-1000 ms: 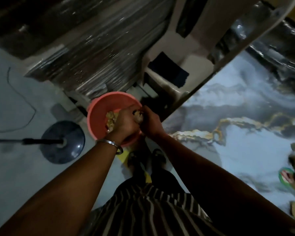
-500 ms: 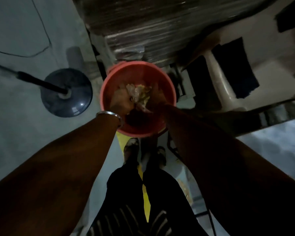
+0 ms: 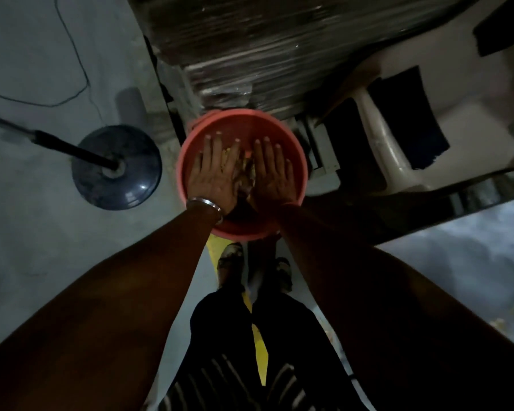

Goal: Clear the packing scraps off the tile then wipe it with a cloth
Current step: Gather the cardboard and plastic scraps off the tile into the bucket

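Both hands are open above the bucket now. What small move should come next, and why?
Probably draw both hands back toward the tile: the left hand and right hand are spread flat, holding nothing, and the scraps already lie in the red bucket.

Round stand base [image 3: 117, 167] beside wrapped stack [image 3: 264, 46].

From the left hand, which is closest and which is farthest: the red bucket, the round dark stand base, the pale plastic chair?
1. The red bucket: right under the left hand, whose straight fingers spread inside it.
2. The round dark stand base: on the floor to the hand's left.
3. The pale plastic chair: far right, beyond the right hand.
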